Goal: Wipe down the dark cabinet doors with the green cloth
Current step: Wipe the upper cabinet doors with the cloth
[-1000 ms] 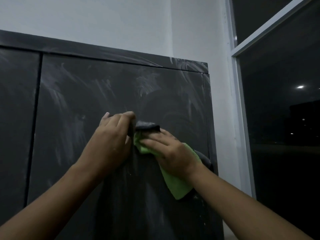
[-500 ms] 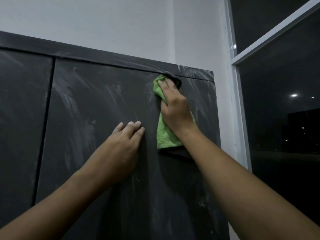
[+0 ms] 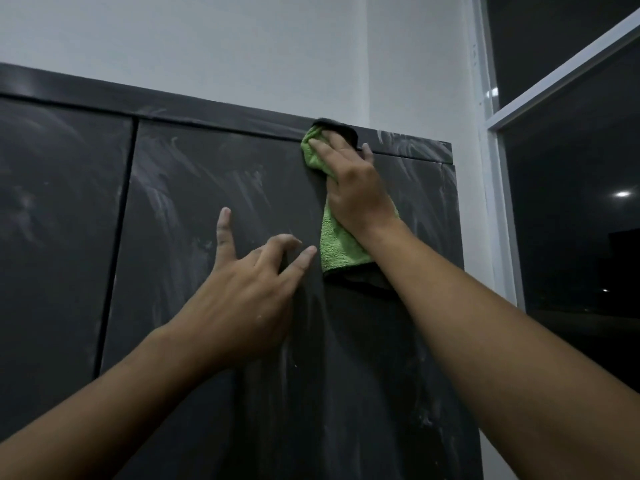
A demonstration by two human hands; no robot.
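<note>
Far left: the left cabinet door (image 3: 59, 254), dark, with faint pale smears. A narrow vertical gap separates it from the right cabinet door (image 3: 194, 209), which carries white streaks across its upper half and down its right edge. A dark top rail (image 3: 207, 109) runs above both doors, with the white wall (image 3: 242, 46) behind it.

Centre: my left hand (image 3: 242, 299) rests on the right door and holds nothing. One finger points straight up, the middle ones are bent, and the fingertips touch the panel.

Right of centre: the green cloth (image 3: 337, 244) lies against the right door near its top corner. Its upper end reaches the top rail and its lower end hangs free just beside my left fingertips. A dark layer of the cloth shows at both ends.

My right hand (image 3: 353, 192) lies flat over the cloth, fingers extended, pressing it to the door. The two hands are apart, the right higher than the left.

Far right: a white window frame (image 3: 498, 202) and dark glass (image 3: 571, 237) with a small bright light (image 3: 622, 194).
</note>
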